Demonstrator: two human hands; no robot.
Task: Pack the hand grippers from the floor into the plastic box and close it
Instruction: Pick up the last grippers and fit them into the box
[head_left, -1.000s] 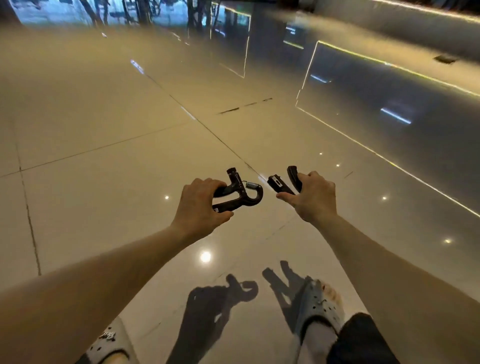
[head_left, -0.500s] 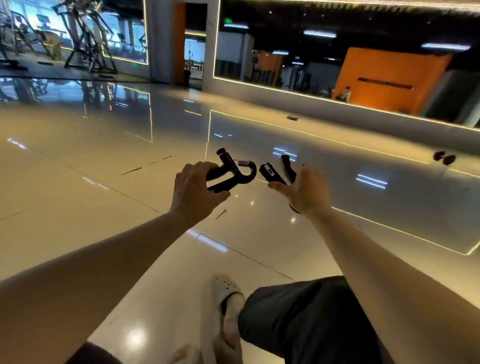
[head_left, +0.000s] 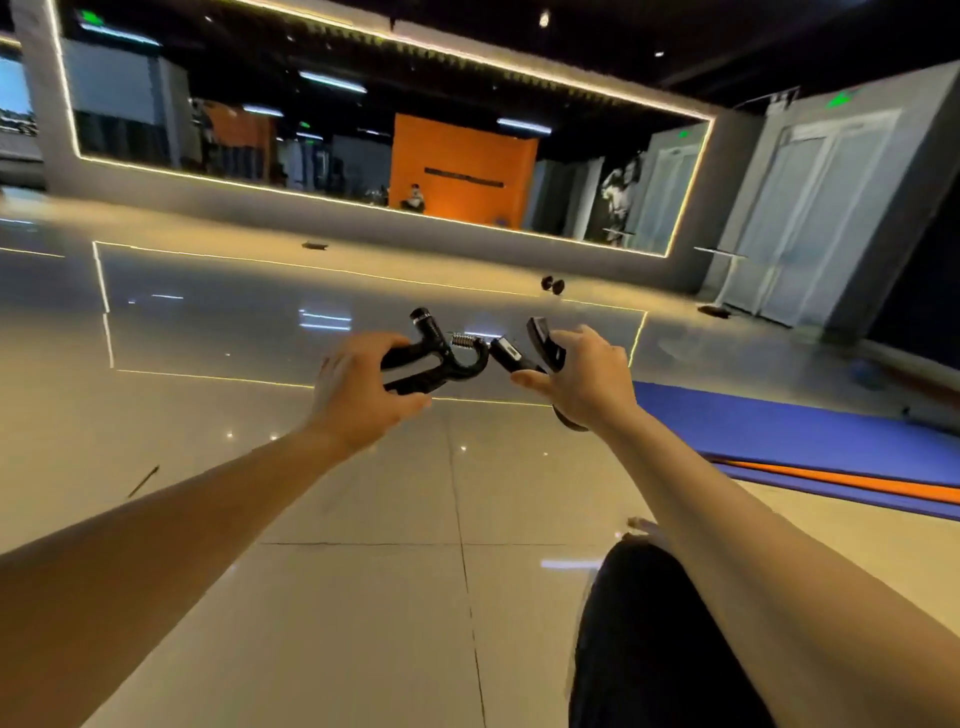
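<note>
while carrying both grippers above the floor (head_left: 363, 597), grip firmly: left hand (head_left: 358, 387) curled round the spring gripper (head_left: 447, 364), right hand (head_left: 587, 379) wrapped round the second gripper (head_left: 511, 357), tips nearly touching. look for the box, out of view, then lower each in without tangling.

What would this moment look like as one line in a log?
left hand: grips black hand gripper | right hand: grips second hand gripper | both above floor | plastic box: not in view

Two hand grippers (head_left: 448, 365) (head_left: 508, 354), two hands (head_left: 358, 389) (head_left: 589, 384), one dumbbell (head_left: 552, 285)
</note>
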